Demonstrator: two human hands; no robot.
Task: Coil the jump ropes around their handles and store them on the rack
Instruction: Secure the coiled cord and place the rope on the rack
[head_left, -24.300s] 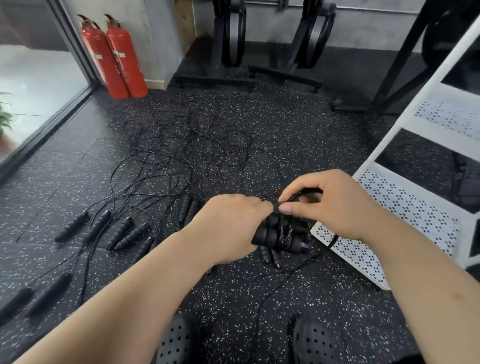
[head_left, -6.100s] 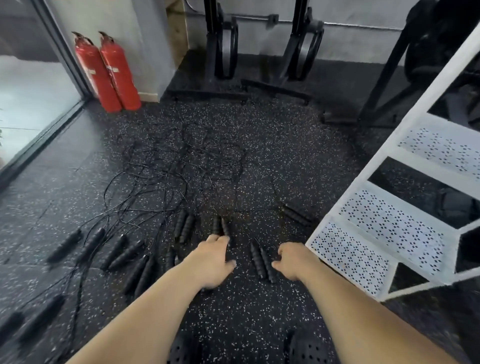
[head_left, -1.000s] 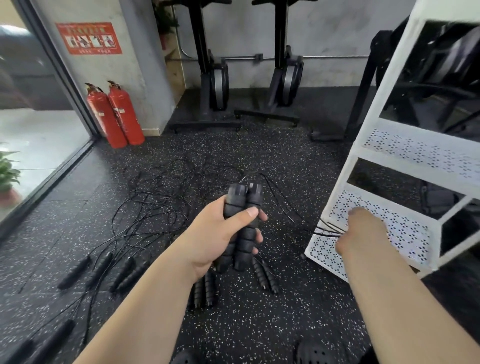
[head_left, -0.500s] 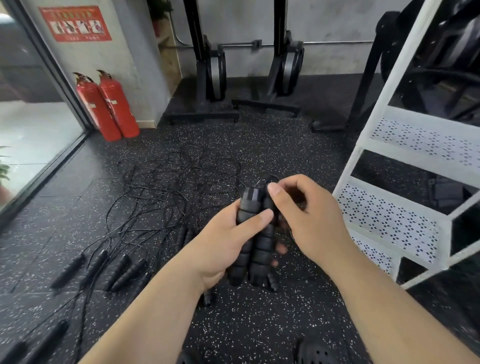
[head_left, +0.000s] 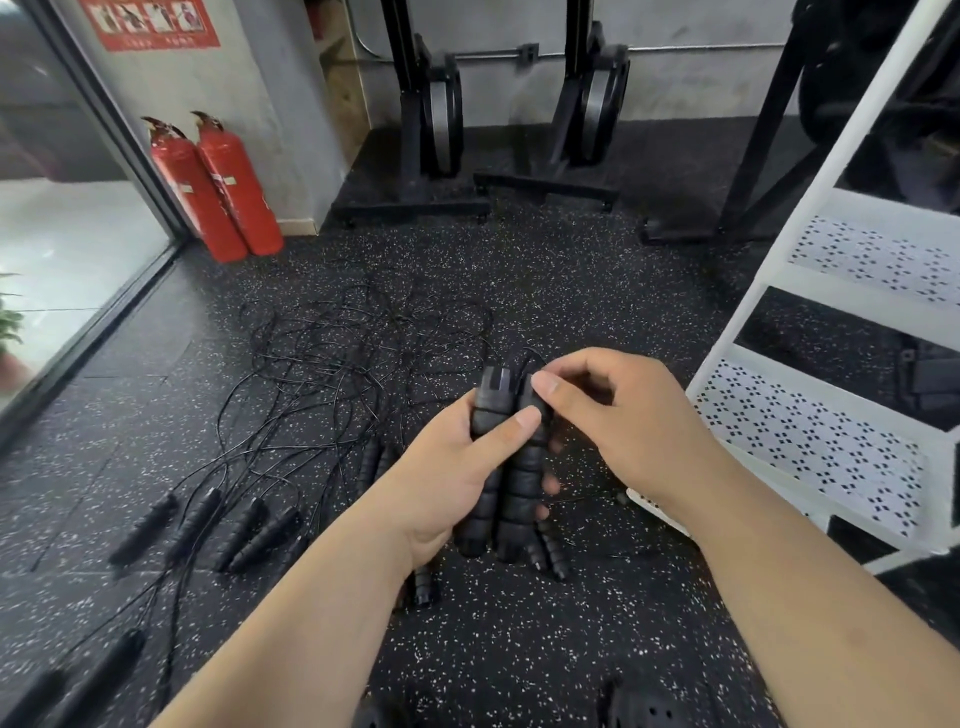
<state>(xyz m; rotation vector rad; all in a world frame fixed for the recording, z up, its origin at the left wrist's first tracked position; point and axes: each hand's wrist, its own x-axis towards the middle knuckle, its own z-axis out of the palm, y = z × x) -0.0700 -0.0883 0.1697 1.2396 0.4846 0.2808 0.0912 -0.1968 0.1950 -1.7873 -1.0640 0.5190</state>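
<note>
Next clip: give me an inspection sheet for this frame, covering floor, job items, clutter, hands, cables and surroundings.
Surface: black speckled rubber floor, with ropes and handles spread over it.
Job's things: pair of black ribbed jump-rope handles held upright, side by side; loose black handles lying on the floor at left; white perforated metal rack at right.
Clutter: nothing seen.
Grippers: left hand grips the pair around its middle; right hand pinches the top of the right-side handle.
Cables: tangle of thin black ropes on the floor beyond the hands.
Surroundings: two red fire extinguishers by the glass door at left; black exercise machines against the back wall.
</note>
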